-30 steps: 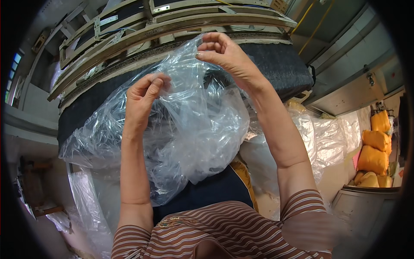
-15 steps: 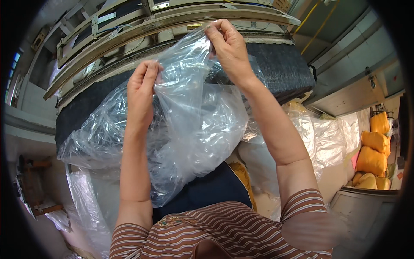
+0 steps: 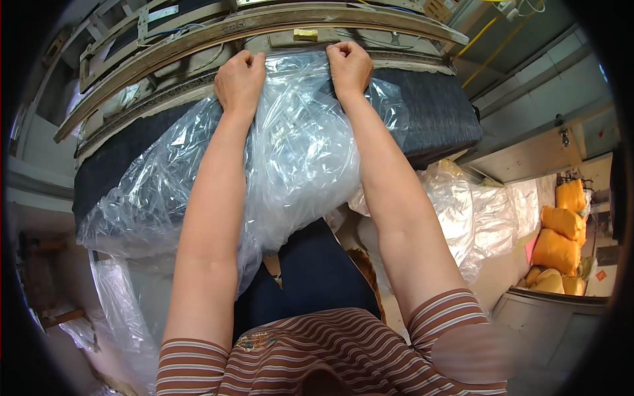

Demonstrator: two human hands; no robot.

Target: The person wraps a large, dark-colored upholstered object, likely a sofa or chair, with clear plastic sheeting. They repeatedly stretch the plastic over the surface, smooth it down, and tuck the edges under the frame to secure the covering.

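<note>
Clear plastic film (image 3: 300, 132) hangs stretched between my two hands, its top edge pulled straight. My left hand (image 3: 241, 79) is closed on one corner of that edge. The other corner is pinched in my right hand (image 3: 350, 66), fingers curled. Both hands are at the far side of a bench covered in dark cloth (image 3: 436, 105), close to the machine's long bar. From there the crumpled film spreads left over the bench and droops down toward my lap.
A long wooden bar (image 3: 277, 18) of a machine frame runs across behind the bench, with a small yellow block (image 3: 305, 34) near it. More plastic sheeting (image 3: 489, 218) lies to the right. Orange bundles (image 3: 558, 247) are stacked at far right, beside a grey cabinet (image 3: 548, 323).
My left hand has moved up and away from me, now nearly level with the right. My right hand has come down slightly. The film edge between them is now straight and taut.
</note>
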